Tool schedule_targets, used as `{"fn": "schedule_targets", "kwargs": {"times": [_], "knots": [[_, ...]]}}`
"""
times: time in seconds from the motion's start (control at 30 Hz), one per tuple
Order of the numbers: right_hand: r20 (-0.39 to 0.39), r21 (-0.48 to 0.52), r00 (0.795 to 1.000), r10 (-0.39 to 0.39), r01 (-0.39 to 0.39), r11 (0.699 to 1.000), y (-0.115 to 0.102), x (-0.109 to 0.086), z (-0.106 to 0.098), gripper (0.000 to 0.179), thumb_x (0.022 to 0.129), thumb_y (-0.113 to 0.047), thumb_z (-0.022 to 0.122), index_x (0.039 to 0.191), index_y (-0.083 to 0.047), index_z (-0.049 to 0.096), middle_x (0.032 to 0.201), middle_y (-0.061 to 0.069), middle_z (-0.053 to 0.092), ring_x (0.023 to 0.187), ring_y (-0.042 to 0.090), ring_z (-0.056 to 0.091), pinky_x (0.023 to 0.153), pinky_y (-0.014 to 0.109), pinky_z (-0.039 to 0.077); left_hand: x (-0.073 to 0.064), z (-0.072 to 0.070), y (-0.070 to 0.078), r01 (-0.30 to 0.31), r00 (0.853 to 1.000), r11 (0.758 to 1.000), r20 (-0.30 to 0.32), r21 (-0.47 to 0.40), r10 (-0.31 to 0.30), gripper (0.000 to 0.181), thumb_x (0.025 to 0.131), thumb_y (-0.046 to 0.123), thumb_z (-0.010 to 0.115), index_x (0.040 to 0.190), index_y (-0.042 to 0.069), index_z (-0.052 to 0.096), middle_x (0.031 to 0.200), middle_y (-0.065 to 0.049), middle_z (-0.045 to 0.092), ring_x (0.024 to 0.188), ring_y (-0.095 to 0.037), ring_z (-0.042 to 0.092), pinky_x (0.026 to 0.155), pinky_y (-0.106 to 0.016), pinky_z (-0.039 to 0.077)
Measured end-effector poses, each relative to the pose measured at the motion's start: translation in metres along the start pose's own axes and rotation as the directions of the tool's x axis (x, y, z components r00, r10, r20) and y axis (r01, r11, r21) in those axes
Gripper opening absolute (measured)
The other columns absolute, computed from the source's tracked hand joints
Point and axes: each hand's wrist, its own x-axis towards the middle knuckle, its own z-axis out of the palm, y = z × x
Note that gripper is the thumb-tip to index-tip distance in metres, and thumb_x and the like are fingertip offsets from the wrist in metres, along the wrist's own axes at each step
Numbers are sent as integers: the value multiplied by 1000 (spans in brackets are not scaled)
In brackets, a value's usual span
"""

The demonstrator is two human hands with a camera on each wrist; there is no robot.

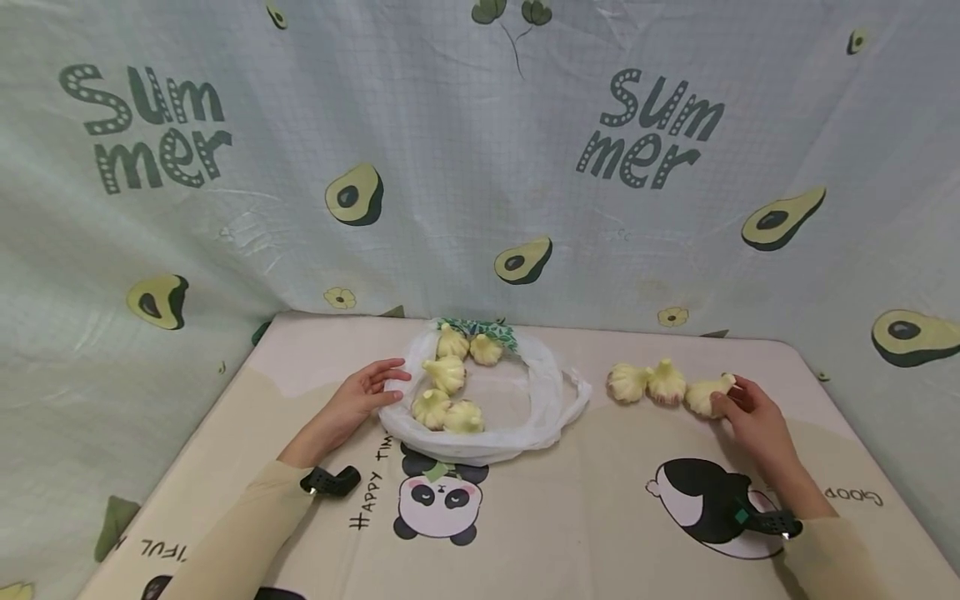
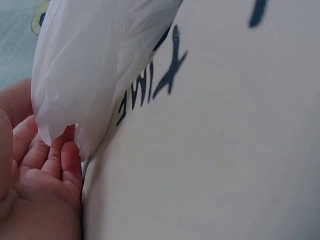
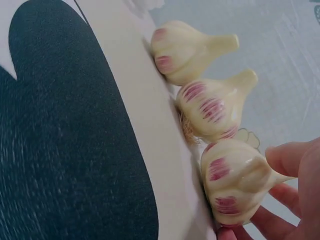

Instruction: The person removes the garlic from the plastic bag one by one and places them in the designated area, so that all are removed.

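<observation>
Right hand [image 1: 757, 425] pinches rightmost garlic [image 1: 705, 398] of three. Left hand [image 1: 352, 410], fingers loosely spread, touches left side of bag [image 1: 550, 400]; five garlics [image 1: 447, 375] inside.

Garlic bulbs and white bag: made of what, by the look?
Garlic bulbs: probably moulded plastic or foam, glossy; bright highlights and painted-looking pink streaks suggest imitation, though real garlic isn't ruled out.
White bag: likely thin plastic film, soft sheen; it's translucent and crinkled.
</observation>
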Motion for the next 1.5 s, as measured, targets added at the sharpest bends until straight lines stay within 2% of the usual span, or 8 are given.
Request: {"fn": "schedule_targets", "kwargs": {"times": [0.17,0.5,0.7,0.8,0.97,1.13,1.33,1.5], "knots": [[-10,12,999,-34,34,999,0,-2,-1,67,105,-38,47,154,2,26,151,36,30,136,52,32,102,65,34,1,1,-3,1,1000,1000,0,-2,-1,60,94,3,66,147,-2,39,133,-25,55,116,-16,55,92,-17,44],[-67,-29,993,-93,91,995,-1,-5,-6,61,103,-36,51,153,-2,35,147,27,43,131,43,41,102,56,41,-1,3,-1,3,1000,1000,4,-8,-3,60,95,3,65,148,-3,38,134,-26,53,123,-27,51,93,-16,43],[-117,-10,982,-148,148,989,-8,-6,-9,57,103,-33,54,149,-2,41,147,24,46,134,38,41,100,20,42,0,2,0,6,1000,1000,-7,-7,-6,59,94,0,65,147,-3,39,133,-26,55,117,-17,54,92,-16,43],[-156,-16,972,-174,174,985,-14,-6,-11,53,103,-30,55,147,-2,46,144,21,50,132,32,45,98,13,39,0,2,0,9,1000,1000,-8,-6,-9,60,94,0,65,147,-3,39,133,-26,54,118,-19,54,92,-16,43],[-218,-32,951,-218,216,976,-29,-4,-17,48,101,-26,59,143,-3,52,139,16,56,124,13,52,99,13,39,0,1,-1,4,1000,1000,-10,-3,-4,60,94,1,65,148,-3,38,134,-26,54,121,-23,53,93,-16,43],[-226,-38,930,-290,289,957,-50,-4,-16,44,100,-23,62,138,-1,57,134,12,60,119,0,50,102,20,39,0,1,0,-1,1000,1000,-6,1,1,60,95,2,65,148,-3,38,133,-25,55,119,-19,54,92,-16,43],[-195,-43,868,-457,458,888,-76,-6,3,35,97,-13,66,128,2,63,125,18,63,112,-7,50,94,14,43,0,1,1,-1,1000,1000,-8,-23,0,59,94,0,64,147,-4,38,134,-26,54,120,-19,53,92,-16,44],[-115,-38,826,-552,552,833,-91,-10,27,33,95,-8,67,126,0,64,124,17,64,113,1,54,90,10,43,0,0,0,10,1000,1000,-13,-17,-10,59,94,-1,64,147,-4,39,134,-26,54,120,-18,54,93,-16,43]]}}
